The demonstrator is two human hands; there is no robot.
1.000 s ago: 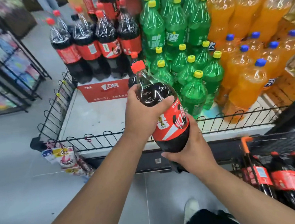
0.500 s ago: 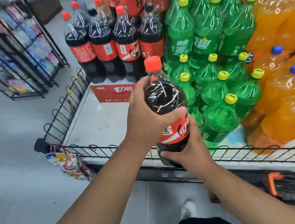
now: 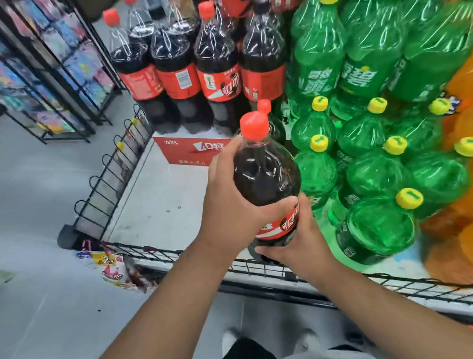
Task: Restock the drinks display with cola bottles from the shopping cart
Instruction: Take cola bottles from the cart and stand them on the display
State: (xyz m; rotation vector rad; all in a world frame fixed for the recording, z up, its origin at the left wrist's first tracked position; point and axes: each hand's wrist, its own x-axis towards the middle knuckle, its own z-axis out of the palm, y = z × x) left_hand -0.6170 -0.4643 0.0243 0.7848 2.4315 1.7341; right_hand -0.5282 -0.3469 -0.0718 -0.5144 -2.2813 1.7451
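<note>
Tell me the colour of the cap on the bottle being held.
Red. The cap of the cola bottle shows best in the head view.

Single head-worn wide-angle view, facing forward and steeply down across the wire rail [image 3: 162,253] onto the display platform [image 3: 158,208], near enough that the cola bottle [image 3: 266,177] fills frame centre, with floor [image 3: 20,210] left and wearer's shoes [image 3: 230,342] at the bottom edge.

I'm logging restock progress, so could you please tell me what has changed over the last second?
The cola bottle has been carried forward, from short of the wire rail to over it, beside the green bottles. The cart has left the view. Unchanged: left hand grips its shoulder, right hand its lower part; the stacked cola bottles stand as before.
</note>
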